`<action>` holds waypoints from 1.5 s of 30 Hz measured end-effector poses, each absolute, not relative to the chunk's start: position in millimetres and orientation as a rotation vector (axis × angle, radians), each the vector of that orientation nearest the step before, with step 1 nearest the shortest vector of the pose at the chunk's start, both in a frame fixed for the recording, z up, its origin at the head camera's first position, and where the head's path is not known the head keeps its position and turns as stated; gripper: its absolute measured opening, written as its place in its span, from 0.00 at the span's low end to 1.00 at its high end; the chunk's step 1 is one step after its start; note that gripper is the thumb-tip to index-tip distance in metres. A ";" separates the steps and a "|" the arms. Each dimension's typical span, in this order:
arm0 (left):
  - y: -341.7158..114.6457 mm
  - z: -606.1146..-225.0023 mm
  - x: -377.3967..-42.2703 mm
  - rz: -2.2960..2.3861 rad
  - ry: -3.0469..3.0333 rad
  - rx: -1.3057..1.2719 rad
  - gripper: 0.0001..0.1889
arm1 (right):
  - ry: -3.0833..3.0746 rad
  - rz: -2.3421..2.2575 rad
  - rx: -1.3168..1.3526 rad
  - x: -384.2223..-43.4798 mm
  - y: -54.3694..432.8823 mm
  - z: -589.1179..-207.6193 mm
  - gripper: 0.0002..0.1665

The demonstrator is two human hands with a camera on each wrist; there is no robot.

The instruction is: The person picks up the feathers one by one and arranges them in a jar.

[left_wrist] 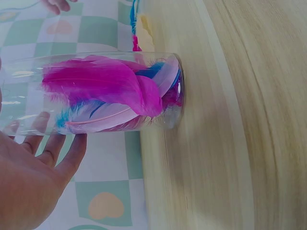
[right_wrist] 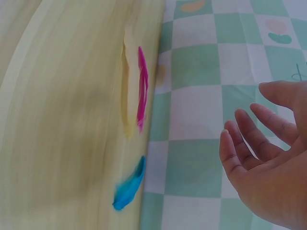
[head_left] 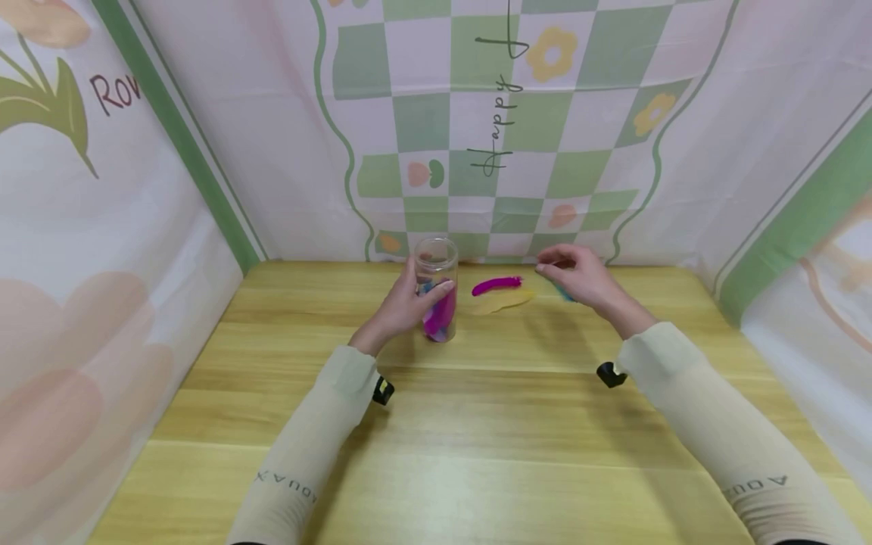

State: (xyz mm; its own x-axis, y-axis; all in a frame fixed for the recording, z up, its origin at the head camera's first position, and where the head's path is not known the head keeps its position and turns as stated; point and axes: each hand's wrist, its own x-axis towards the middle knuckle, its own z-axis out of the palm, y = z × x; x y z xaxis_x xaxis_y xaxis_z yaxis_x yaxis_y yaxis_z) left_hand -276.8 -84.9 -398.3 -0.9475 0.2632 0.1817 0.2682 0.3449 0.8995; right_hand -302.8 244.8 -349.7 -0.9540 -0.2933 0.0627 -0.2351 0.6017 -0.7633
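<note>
My left hand [head_left: 403, 306] grips a clear glass cylinder [head_left: 436, 257] that stands upright on the table. Inside it are magenta feathers [left_wrist: 100, 84], a pale pink one [left_wrist: 103, 117] and some blue ones, bunched toward the bottom. To the right of the glass lie a magenta feather [head_left: 496, 285] and a yellow feather [head_left: 504, 302], side by side. My right hand [head_left: 575, 276] hovers above the table's back edge, its fingers loosely bent with nothing between them. Below it, partly hidden in the head view, a blue feather [right_wrist: 129, 186] lies on the wood.
The wooden table [head_left: 436, 454] meets a hanging cloth [head_left: 477, 121] with green and white checks just behind the feathers. More printed cloth hangs at the left and right sides. A dark wrist camera [head_left: 611, 375] juts out under the right cuff.
</note>
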 end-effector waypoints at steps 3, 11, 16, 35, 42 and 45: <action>-85.1 -397.8 -276.3 -1.720 -2.575 -0.505 0.39 | 2.753 -1.272 -0.441 -304.3 248.2 -352.1 0.25; -85.0 -397.9 -276.5 -1.716 -2.586 -0.502 0.39 | 2.782 -1.206 -0.405 -310.6 261.0 -362.5 0.26; -85.3 -399.0 -277.2 -1.725 -2.584 -0.502 0.41 | 2.801 -1.186 -0.399 -316.8 272.3 -373.7 0.25; -86.1 -398.3 -277.2 -1.705 -2.603 -0.493 0.41 | 2.778 -1.163 -0.230 -325.6 295.7 -399.3 0.29; -85.8 -397.1 -276.0 -1.698 -2.610 -0.494 0.40 | 2.755 -1.172 -0.171 -327.0 301.2 -408.5 0.35; -85.6 -397.2 -276.2 -1.696 -2.606 -0.498 0.40 | 2.743 -1.183 -0.141 -329.4 302.5 -414.2 0.37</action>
State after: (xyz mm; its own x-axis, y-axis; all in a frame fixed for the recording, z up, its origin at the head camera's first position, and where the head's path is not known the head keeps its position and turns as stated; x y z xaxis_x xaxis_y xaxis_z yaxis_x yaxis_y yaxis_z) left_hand -276.2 -85.6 -397.2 -0.9500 0.2659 0.1638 0.2574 0.3697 0.8928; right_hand -329.4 302.5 -414.2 -0.9842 -0.1458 -0.1008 -0.0267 0.6843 -0.7287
